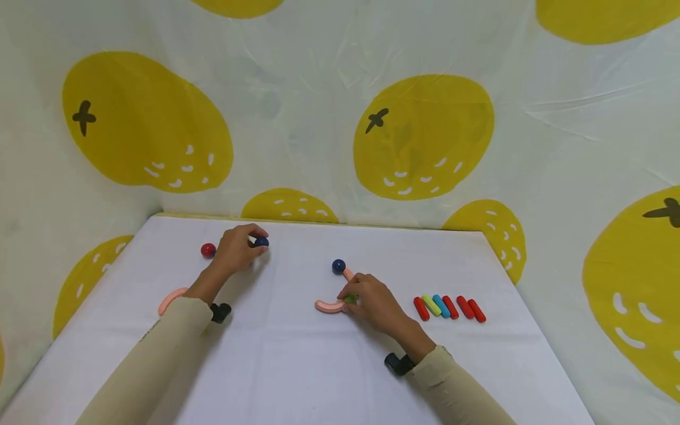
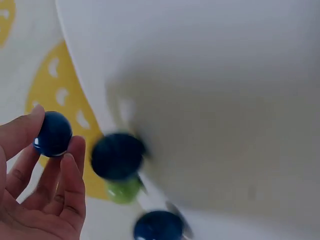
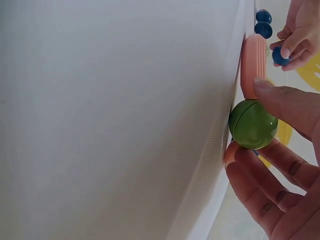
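At the far left of the table, my left hand (image 1: 234,251) pinches a glossy blue ball (image 2: 54,134) between thumb and fingertips. My right hand (image 1: 376,302), near the middle, holds a green ball (image 3: 253,125) between its thumb and fingers. Against the green ball lies the end of a pink curved rod (image 1: 328,306), grooved along its side, with the right thumb near the join. A second pink rod (image 1: 347,274) runs from beneath the right fingers to another blue ball (image 1: 338,266). The right fingers partly hide the green ball in the head view.
A red ball (image 1: 208,250) sits left of the left hand. Another pink curved rod (image 1: 170,300) lies partly behind the left forearm. Several short red, yellow-green and blue rods (image 1: 448,307) lie in a row at the right. A patterned cloth (image 1: 297,136) hangs behind the table.
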### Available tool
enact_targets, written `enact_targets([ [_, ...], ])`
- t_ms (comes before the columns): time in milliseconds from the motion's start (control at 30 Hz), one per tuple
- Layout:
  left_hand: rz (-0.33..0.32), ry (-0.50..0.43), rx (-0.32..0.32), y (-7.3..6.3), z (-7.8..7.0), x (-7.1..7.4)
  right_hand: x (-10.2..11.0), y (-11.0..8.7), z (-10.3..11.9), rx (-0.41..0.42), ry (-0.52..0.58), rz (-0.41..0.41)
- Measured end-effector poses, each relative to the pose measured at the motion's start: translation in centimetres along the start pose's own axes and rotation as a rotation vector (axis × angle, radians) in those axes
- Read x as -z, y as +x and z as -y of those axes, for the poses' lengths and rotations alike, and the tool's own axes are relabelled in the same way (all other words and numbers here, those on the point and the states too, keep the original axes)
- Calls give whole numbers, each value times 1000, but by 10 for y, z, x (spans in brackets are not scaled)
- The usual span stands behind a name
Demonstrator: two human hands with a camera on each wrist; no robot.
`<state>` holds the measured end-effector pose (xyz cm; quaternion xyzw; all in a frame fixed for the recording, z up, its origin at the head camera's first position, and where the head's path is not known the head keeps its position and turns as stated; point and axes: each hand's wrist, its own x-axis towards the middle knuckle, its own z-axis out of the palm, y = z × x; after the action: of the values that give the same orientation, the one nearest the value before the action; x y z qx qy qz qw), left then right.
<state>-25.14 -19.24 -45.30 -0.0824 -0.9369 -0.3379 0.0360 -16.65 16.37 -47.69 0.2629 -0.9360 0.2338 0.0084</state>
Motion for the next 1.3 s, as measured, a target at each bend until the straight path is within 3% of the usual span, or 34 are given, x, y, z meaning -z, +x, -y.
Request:
enact_targets([
  [300, 29, 145, 124, 13, 27, -4, -4, 0, 0, 9, 6, 35],
  [467, 3, 236, 108, 13, 26, -7, -1, 1, 1, 10, 50, 84],
  [600, -47, 279, 13, 5, 7, -7, 1, 2, 0, -6, 81, 99],
  [667, -23, 256, -51, -2, -10, -9, 2, 3, -1, -15, 87, 97],
  [767, 92, 191, -143, -19, -39, -20, 3, 5, -2, -18, 94, 92],
  [900, 256, 181, -265, -44, -71, -49, 4, 6, -4, -7, 94, 79],
  [967, 282, 207, -329, -53, -80, -66, 5, 6, -6, -6, 88, 79],
  [1067, 258, 240, -386, -60, -88, -85, 7, 7, -7, -8, 70, 72],
  [1167, 218, 246, -401, -61, -92, -96, 10, 7, -8, -16, 55, 61],
  [1300, 222, 216, -414, -58, -95, -105, 9, 9, -10, -14, 37, 55],
])
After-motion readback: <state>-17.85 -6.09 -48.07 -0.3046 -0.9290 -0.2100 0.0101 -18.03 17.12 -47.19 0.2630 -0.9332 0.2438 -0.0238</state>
